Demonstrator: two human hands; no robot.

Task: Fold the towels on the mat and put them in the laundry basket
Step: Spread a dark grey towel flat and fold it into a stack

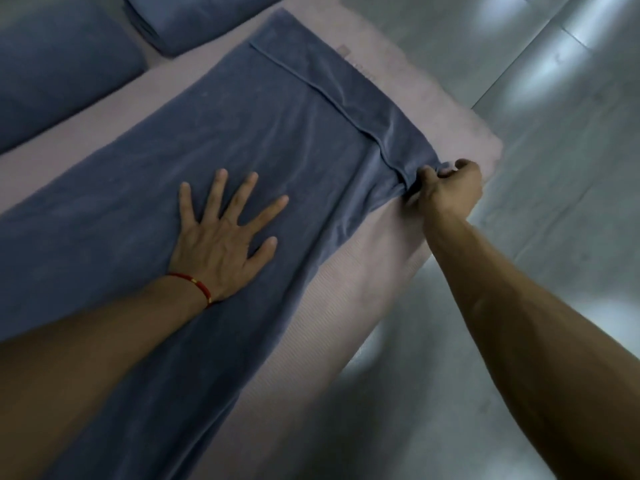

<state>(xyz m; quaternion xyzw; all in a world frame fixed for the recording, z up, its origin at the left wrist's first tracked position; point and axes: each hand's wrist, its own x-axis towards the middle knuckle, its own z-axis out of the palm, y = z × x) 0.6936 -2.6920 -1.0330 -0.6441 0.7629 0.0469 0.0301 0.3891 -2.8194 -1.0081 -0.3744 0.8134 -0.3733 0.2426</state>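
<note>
While one hand presses and one hand pinches, a blue towel [263,133] lies spread out along the pink mat [353,271].

The left hand [221,244] rests flat on the middle of the towel, fingers spread wide. The right hand [450,188] has its fingers curled round the towel's corner, near the mat's right edge. Two folded blue towels [194,15] sit by the mat's far left edge, on the grey floor [554,168].

Dim, soft blur (edges warped), floor [554,98] glare

Grey polished floor [554,237], large tiles, thin joints; bright light patches reflected at upper right.
</note>
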